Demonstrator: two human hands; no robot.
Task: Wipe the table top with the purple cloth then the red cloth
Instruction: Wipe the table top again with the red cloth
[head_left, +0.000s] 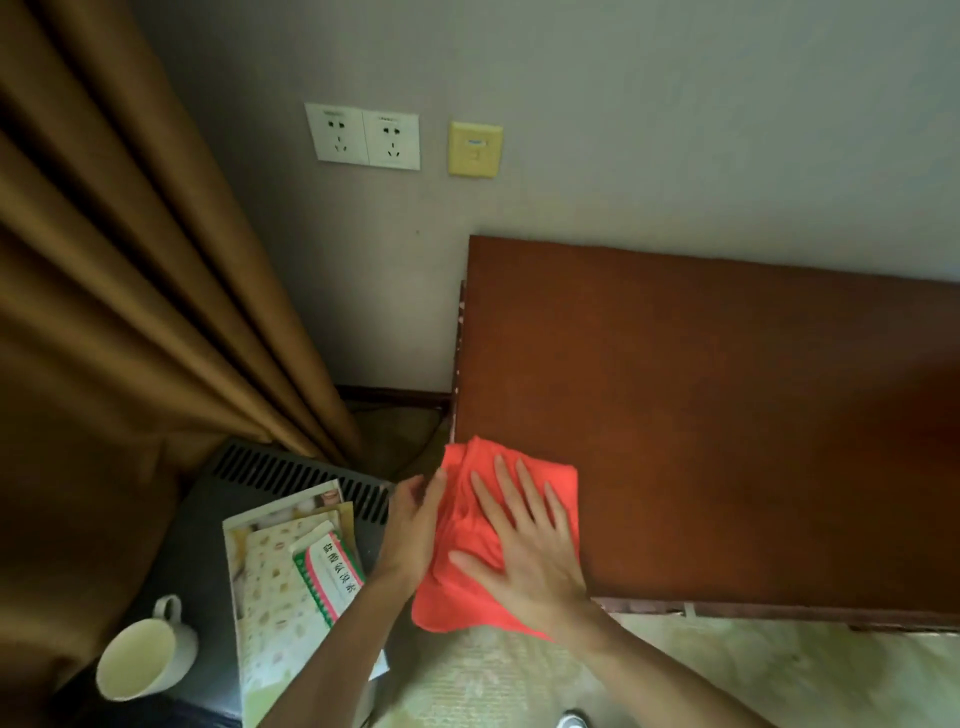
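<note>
I see the crumpled red cloth (506, 535) lying on the near left corner of the reddish-brown wooden desk (727, 415), at about seven o'clock on its top, with its lower edge hanging past the front edge. My right hand (524, 551) lies flat on the cloth, its grip spread with all fingers splayed. My left hand (415, 525) sits at nine o'clock of the cloth, its fingers against the cloth's left edge; I cannot tell whether that grip pinches the fabric. At eight o'clock from the desk, a dark low cabinet (197, 545) carries a white ceramic mug (148, 657) and a stack of printed booklets (291, 571). A brown pleated curtain (130, 286) hangs at ten o'clock.
</note>
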